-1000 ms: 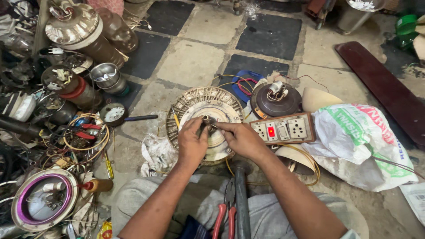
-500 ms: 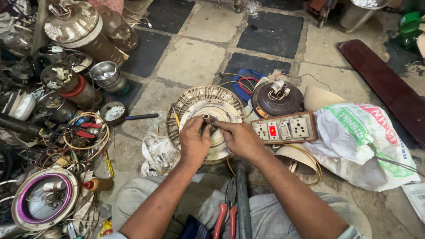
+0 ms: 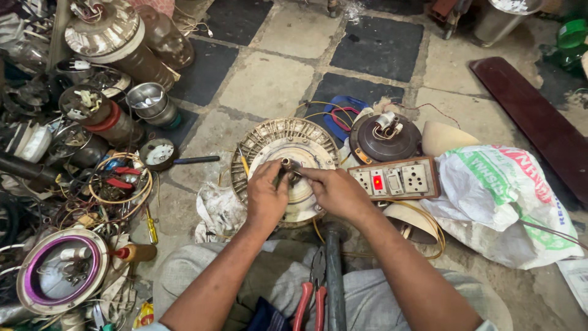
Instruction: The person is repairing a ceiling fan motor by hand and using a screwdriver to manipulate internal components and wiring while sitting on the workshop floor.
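Observation:
A round cream ceiling-fan motor housing [image 3: 269, 140] with a ribbed rim lies flat on the tiled floor in front of me. My left hand [image 3: 266, 197] and my right hand [image 3: 339, 192] meet over its centre, fingers pinched around the short brass-coloured shaft [image 3: 286, 164] that sticks up from the hub. Both hands cover the near half of the housing. A dark metal pipe [image 3: 334, 276] and red-handled pliers [image 3: 311, 294] rest on my lap below the hands.
A wooden switch-and-socket board with a lit red switch [image 3: 395, 179] sits right of the housing, a dark fan motor [image 3: 383, 138] behind it, a white printed sack [image 3: 508, 196] further right. Fan parts, wire coils [image 3: 119, 187] and a screwdriver [image 3: 193, 160] crowd the left.
Both hands stay at the hub, with only small finger shifts around the shaft. The view has tilted slightly.

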